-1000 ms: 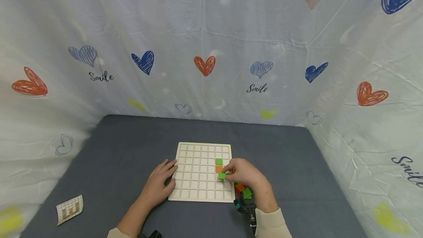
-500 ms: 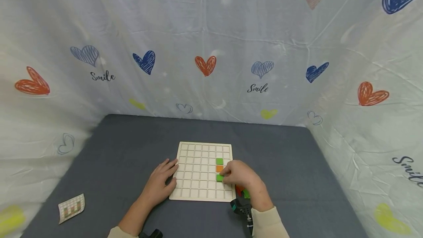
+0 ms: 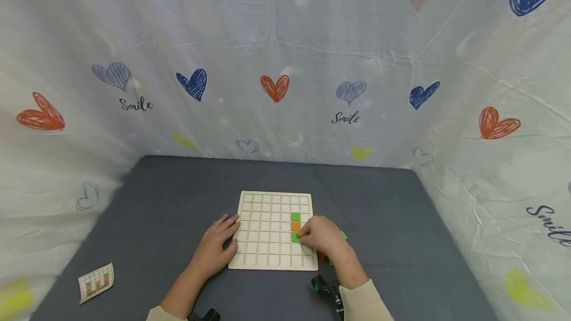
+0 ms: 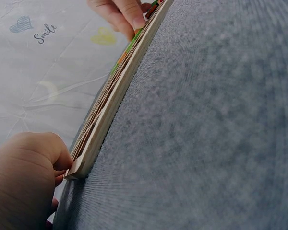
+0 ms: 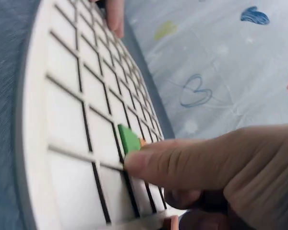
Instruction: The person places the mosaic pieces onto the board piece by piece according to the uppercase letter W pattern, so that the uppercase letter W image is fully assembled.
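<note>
A pale wooden grid board lies on the dark cloth. Three tiles line up in one of its right-hand columns: a green tile at the top, an orange tile in the middle and a lower green tile. My right hand pinches that lower green tile at its near right side, the thumb right at its edge. Fingers spread, my left hand rests along the board's left edge.
Loose red tiles and green tiles lie right of the board, partly hidden under my right forearm. A small card with a printed grid lies at the left. A white curtain with hearts surrounds the table.
My right hand has brought the lower green tile down and left into line under the orange tile, where it now sits square. My left hand has stayed put.
</note>
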Tool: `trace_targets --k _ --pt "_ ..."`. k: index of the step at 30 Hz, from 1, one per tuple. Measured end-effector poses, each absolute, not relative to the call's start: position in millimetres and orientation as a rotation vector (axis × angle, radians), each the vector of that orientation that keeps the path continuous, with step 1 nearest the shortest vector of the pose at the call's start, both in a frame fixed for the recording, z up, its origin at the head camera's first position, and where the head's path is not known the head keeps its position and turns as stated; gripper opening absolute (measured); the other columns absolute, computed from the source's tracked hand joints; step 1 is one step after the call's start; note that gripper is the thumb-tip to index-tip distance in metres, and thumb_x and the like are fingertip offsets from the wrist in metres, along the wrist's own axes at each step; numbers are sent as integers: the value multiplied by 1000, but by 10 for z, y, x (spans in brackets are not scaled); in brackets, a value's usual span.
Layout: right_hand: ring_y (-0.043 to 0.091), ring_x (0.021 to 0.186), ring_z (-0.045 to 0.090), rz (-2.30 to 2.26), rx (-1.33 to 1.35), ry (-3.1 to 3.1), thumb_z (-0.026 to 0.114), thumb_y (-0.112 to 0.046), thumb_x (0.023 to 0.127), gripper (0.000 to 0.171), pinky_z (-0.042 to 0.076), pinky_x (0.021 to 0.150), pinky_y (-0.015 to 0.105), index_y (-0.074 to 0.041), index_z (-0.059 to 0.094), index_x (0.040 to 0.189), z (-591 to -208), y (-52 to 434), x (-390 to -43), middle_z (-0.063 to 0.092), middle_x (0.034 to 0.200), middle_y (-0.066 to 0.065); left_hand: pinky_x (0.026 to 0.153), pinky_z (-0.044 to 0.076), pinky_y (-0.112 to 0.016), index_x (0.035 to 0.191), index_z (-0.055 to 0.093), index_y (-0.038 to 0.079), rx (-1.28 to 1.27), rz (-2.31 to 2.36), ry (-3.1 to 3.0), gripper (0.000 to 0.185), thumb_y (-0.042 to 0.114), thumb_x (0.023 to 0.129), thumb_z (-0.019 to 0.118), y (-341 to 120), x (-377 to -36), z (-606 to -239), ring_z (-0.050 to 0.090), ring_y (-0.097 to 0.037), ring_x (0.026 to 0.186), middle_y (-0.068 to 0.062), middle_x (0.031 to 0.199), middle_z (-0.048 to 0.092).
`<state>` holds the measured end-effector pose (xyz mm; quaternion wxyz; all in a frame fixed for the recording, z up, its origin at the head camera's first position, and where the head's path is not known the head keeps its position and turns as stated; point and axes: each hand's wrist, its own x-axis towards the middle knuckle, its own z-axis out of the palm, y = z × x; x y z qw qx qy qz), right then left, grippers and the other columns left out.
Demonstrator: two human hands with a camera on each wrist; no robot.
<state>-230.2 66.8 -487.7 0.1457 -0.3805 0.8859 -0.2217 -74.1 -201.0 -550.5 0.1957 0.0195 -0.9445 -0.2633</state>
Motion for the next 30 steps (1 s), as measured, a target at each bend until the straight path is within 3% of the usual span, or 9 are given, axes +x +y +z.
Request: trace_targets --k 5,8,18,30 --pt "5 52 41 -625 -1209 2527 65 -21 88 23 34 45 21 -17 73 110 -4833 853 -2301 57 68 -7 108 23 -56 132 57 7 53 -720 -2639 46 13 86 61 -2024 -726 -5527 33 -34 134 -5 141 46" --pt "8 53 40 -632 -1214 2587 63 -20 90 26 34 45 23 -18 71 114 -4738 993 -2312 45 67 -9 107 24 -56 132 57 7 51 -719 -2640 46 14 87 61 -2028 -716 -5534 34 -34 134 -5 141 47" --pt "12 52 40 -689 -1015 2702 69 -17 85 20 33 46 25 -16 74 105 -4604 1346 -2464 44 64 -5 108 23 -56 133 56 8 40 -738 -2642 45 14 88 61 -2011 -775 -5527 33 -34 134 -4 142 46" --pt "11 49 40 -628 -935 2512 73 -8 77 13 33 48 24 -18 73 86 -4796 1417 -2477 45 56 -3 106 25 -57 131 58 7 55 -716 -2634 46 13 86 62 -1987 -780 -5520 35 -34 133 -5 140 47"
